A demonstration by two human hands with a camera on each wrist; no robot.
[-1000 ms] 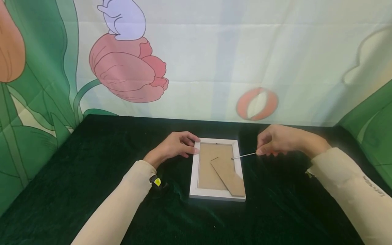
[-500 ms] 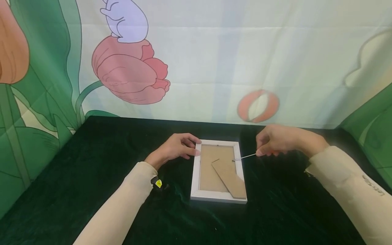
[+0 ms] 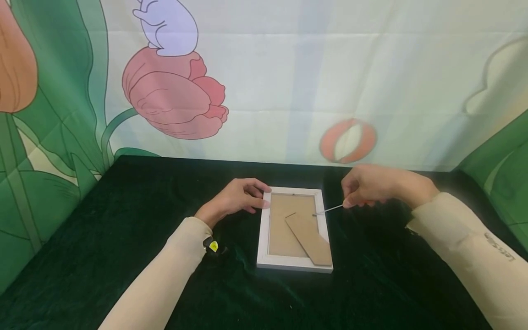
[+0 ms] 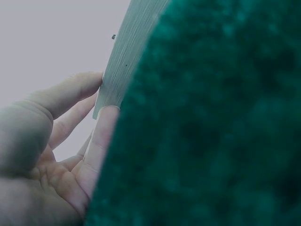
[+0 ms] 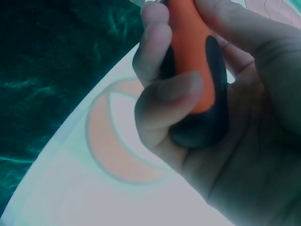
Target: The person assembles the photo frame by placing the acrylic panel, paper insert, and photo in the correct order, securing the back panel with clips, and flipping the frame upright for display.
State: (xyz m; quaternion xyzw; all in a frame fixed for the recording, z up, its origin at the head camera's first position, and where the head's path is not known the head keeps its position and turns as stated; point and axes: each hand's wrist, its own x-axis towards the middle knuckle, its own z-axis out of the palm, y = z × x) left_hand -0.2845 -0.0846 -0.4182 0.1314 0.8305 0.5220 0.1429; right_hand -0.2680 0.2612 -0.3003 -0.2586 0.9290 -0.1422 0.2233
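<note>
A white picture frame [image 3: 264, 233] lies face down on the dark green cloth, its brown backboard [image 3: 286, 238] and slanted easel leg [image 3: 315, 247] showing. My left hand [image 3: 237, 196] holds the frame by its upper left corner; in the left wrist view the thumb [image 4: 77, 92] presses on the frame's wooden edge [image 4: 124, 56]. In my right hand [image 3: 371, 185] I grip a screwdriver [image 5: 193, 52] with an orange and black handle. Its thin metal shaft [image 3: 332, 208] slants down left, the tip at a small dark tab [image 3: 314, 215] on the frame's right inner edge.
Green velvet cloth [image 3: 165, 275] covers the table. Behind the table's far edge hangs a printed backdrop [image 3: 264, 82] with flowers and a white animal. Another small dark tab [image 3: 293, 194] shows at the frame's top inner edge.
My right hand has shifted slightly left towards the frame, with the screwdriver tip still at the right-hand tab. The left hand keeps its hold; the head view moves a little.
</note>
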